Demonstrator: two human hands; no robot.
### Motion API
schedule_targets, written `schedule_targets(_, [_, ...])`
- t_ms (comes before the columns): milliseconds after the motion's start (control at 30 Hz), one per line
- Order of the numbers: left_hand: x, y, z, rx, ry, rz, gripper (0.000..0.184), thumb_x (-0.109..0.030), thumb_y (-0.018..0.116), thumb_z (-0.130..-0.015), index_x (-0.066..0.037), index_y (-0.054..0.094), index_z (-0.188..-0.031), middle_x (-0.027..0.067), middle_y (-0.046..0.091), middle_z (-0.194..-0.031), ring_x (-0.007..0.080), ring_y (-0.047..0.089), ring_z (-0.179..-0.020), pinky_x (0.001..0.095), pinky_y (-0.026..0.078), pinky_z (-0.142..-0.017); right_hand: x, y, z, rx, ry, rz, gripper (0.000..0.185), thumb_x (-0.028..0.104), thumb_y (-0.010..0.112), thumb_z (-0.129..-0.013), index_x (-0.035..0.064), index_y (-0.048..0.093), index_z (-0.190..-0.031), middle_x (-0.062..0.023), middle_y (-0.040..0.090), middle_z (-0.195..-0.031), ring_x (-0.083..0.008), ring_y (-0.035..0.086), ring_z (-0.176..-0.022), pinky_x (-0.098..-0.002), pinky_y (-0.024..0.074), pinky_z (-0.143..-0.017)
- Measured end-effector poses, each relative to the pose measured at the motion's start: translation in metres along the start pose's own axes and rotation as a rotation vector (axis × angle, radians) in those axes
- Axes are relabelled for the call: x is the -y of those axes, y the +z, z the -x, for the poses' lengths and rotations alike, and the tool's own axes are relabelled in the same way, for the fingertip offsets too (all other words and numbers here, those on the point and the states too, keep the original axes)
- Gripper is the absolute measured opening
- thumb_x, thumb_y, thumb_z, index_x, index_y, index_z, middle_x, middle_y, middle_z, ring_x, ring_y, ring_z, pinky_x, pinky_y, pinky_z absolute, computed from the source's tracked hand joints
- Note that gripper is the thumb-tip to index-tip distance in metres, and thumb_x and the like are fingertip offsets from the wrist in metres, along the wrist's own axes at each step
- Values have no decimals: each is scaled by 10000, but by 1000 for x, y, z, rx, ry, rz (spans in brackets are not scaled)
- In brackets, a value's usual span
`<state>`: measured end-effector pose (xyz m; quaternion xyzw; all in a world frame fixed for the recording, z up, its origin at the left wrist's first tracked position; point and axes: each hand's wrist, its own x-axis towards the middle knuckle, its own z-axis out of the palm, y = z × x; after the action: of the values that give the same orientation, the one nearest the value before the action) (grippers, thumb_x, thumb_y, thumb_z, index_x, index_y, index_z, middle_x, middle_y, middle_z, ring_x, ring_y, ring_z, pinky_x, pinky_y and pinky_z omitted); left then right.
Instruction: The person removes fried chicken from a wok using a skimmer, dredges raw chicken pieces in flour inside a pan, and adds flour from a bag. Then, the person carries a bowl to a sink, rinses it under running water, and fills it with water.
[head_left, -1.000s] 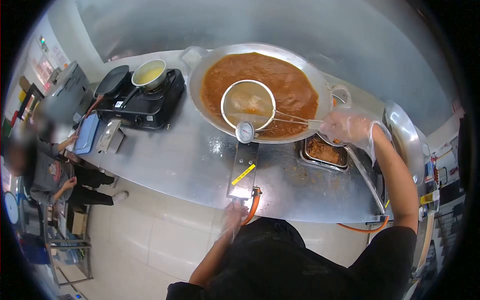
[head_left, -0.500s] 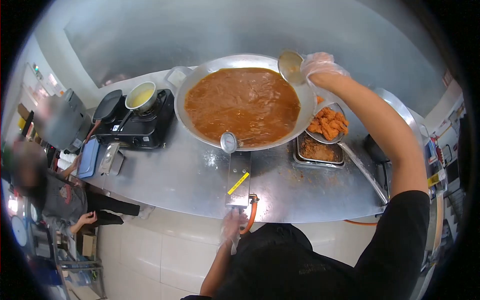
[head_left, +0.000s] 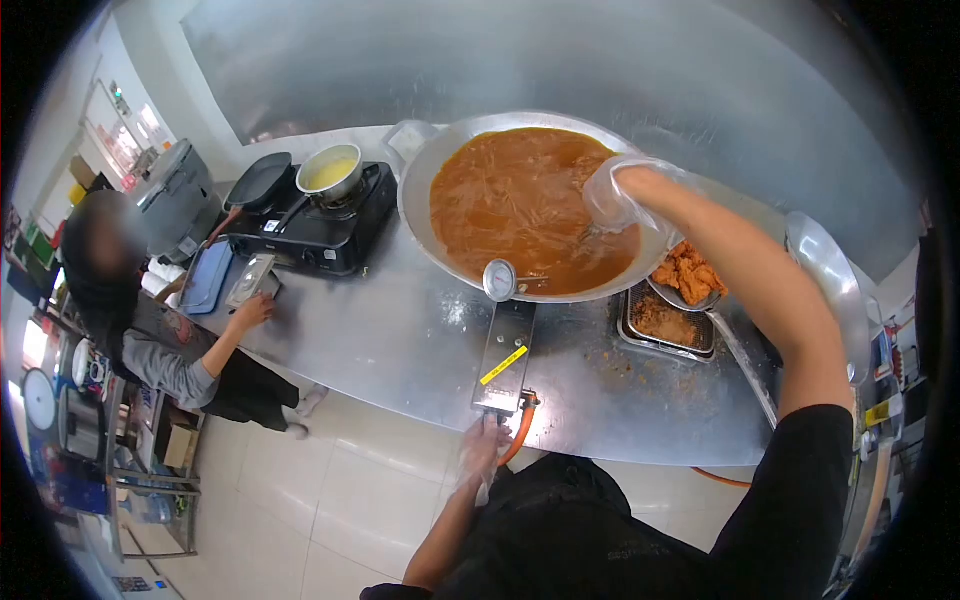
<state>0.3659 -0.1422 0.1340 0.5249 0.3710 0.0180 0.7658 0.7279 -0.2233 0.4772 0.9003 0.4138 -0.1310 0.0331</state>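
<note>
A wide metal wok [head_left: 417, 215] full of brown bubbling oil [head_left: 530, 200] stands on the steel counter. My right hand [head_left: 612, 195], in a clear plastic glove, reaches low over the oil on its right side. Its fingers and whatever they hold are hidden from above. Also gloved, my left hand [head_left: 481, 446] has its fingers closed at the front end of the burner's metal box [head_left: 507, 355], around a control knob. A dial thermometer [head_left: 500, 280] leans on the wok's near rim.
Fried pieces [head_left: 688, 275] lie in a long-handled strainer over a crumb-filled wire basket [head_left: 665, 318]. An orange hose [head_left: 520, 435] joins the burner box. At left stand a black stove [head_left: 330, 230], a yellow-filled pot [head_left: 330, 175] and a person [head_left: 185, 355] touching a metal container [head_left: 252, 283].
My right hand has moved left and down from the wok's far right rim to above the oil; the round shallow metal bowl it held is out of sight. The person has reached the metal container.
</note>
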Motion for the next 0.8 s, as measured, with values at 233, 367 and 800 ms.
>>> schedule_targets(233, [-4,0,1,21,2,-39,384,-361,445,-988,1,562,-1041,85,625,-812,133,595,-687,274,491,-681,47,-16,33,238,-75,222,207,235,582,-806,52,678,-811,-114,645,-725,-239,589,-640,-386,470,-623])
schedule_targets(367, [12,-3,-5,26,19,-34,413,-386,441,-986,4,565,-1034,84,623,-807,133,594,-684,275,496,-671,48,-17,62,180,-32,94,240,246,569,-809,23,657,-790,-149,621,-702,-266,584,-645,-409,460,-643])
schedule_targets(800, [7,-3,-9,79,-17,-93,450,-385,375,-1006,14,565,-1091,78,636,-824,127,577,-659,276,477,-644,36,-14,129,38,-49,-63,240,234,511,-864,11,597,-862,-170,600,-750,-303,600,-755,-422,444,-719])
